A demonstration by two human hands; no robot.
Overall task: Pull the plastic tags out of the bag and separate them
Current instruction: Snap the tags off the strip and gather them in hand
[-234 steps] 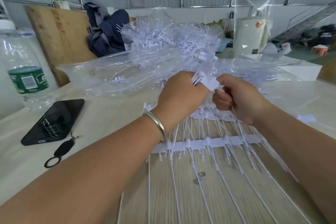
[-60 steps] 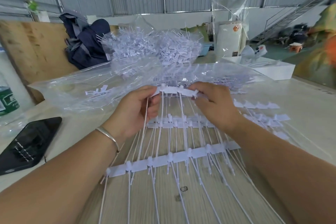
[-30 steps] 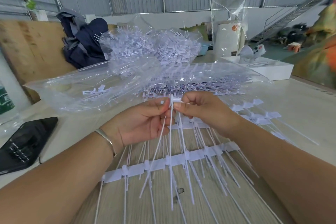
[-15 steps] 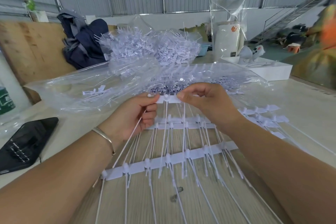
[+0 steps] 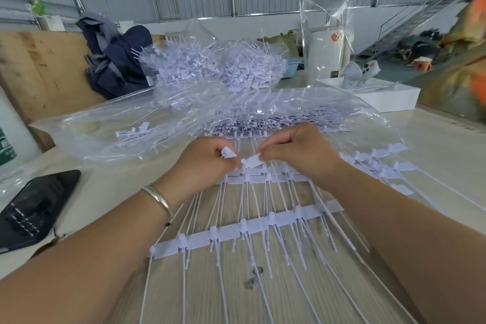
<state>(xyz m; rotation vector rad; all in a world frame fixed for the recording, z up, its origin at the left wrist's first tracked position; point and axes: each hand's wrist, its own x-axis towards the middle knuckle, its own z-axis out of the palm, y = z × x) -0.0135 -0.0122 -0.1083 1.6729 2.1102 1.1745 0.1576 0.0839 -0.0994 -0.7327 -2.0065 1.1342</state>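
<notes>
Head view: a short white plastic tag strip (image 5: 251, 161) is held above the table between both hands, just in front of the mouth of the clear plastic bag (image 5: 147, 126). The left hand (image 5: 207, 163) has its fingers curled, pinching the left end of the strip, where one white tag head (image 5: 227, 152) sticks up above the thumb. The right hand (image 5: 297, 151) pinches the strip's right end between thumb and forefinger, its other fingers curled under. Thin white tails hang from the strip toward the viewer.

Under the hands, longer rows of joined white tags (image 5: 244, 227) lie across the pale wood-grain tabletop (image 5: 210, 294), their long tails fanning forward; more rows (image 5: 378, 159) lie beside the right wrist. The clear bag spreads flat behind the hands, with layered tags visible through it and a few loose ones near its left side. Behind it rises a heap of loose white tags (image 5: 213, 66).

A silver bangle (image 5: 157, 198) circles the left wrist. A black phone (image 5: 34, 208) lies at the left edge of the table. Farther back are a dark blue garment (image 5: 115, 60), a plywood sheet (image 5: 39, 66) and a flat white box (image 5: 381, 93).
</notes>
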